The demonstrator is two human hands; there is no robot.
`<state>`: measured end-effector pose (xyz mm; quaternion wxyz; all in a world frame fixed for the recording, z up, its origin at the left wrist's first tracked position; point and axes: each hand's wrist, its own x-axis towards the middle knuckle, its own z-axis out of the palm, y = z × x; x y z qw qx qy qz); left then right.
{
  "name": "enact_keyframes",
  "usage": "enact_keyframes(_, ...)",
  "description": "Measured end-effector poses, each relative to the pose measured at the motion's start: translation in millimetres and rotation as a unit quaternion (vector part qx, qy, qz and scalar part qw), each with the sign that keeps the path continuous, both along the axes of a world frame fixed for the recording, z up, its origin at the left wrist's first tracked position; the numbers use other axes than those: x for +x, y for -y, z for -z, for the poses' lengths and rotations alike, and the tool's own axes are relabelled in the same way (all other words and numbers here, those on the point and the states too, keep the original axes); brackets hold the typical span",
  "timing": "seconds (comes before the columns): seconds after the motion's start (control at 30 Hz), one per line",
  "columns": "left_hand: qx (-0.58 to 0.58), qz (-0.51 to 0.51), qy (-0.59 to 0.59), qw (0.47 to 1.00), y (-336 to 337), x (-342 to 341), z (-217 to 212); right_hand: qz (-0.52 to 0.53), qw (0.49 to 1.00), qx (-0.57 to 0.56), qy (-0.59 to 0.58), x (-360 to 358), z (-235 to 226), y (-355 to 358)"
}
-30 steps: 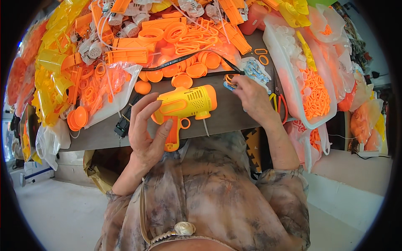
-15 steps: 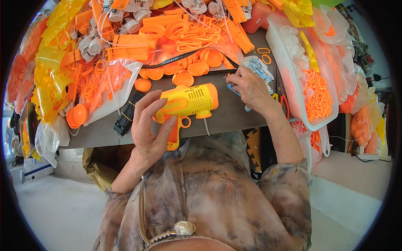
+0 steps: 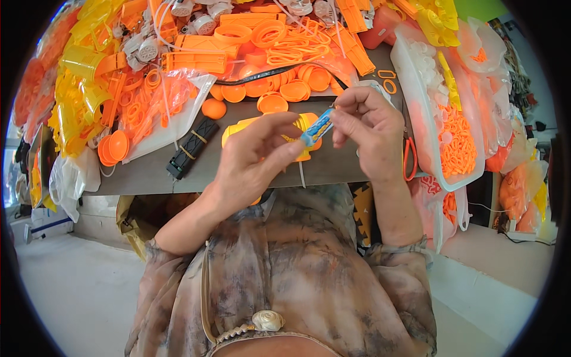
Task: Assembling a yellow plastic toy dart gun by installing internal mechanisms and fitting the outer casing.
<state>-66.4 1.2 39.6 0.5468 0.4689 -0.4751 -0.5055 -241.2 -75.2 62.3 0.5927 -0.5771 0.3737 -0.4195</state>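
Note:
My right hand pinches the upper end of a small blue label strip with a patterned face, between thumb and fingers. Close to the strip's lower end is the thumb of my left hand, seemingly touching it; this hand's fingers are curved and apart from the thumb. Below both hands, a yellow toy bubble gun with an orange front lies on the table's near edge, largely covered by my left hand.
Orange discs, rings and battery-cover-like parts heap at the back, with yellow shells at left. A black battery holder lies left of my hands. Red-handled scissors and a translucent bin of small orange parts stand right.
My left hand has left the toy gun's side and moved right toward the strip. My right hand has lifted the blue strip from the table's right side and brought it over the toy.

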Motion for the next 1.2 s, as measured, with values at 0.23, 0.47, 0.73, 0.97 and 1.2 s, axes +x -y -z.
enact_keyframes(0.23,0.120,0.089,-0.030,0.988,3,22,-9,-0.027,0.925,-0.365,-0.101,8,15,-8)
enact_keyframes(0.47,0.122,0.161,0.009,0.979,-7,37,-12,-0.148,0.801,-0.565,-0.128,6,17,-17)
enact_keyframes(0.73,-0.212,-0.090,0.343,0.911,-23,53,11,-0.031,0.871,-0.450,-0.192,-4,28,-5)
enact_keyframes(0.97,-0.315,-0.027,0.482,0.817,-19,76,41,-0.097,0.843,-0.465,-0.254,9,36,7)
enact_keyframes(1.2,-0.313,-0.041,0.448,0.837,-21,75,55,-0.116,0.856,-0.458,-0.209,36,43,-4)
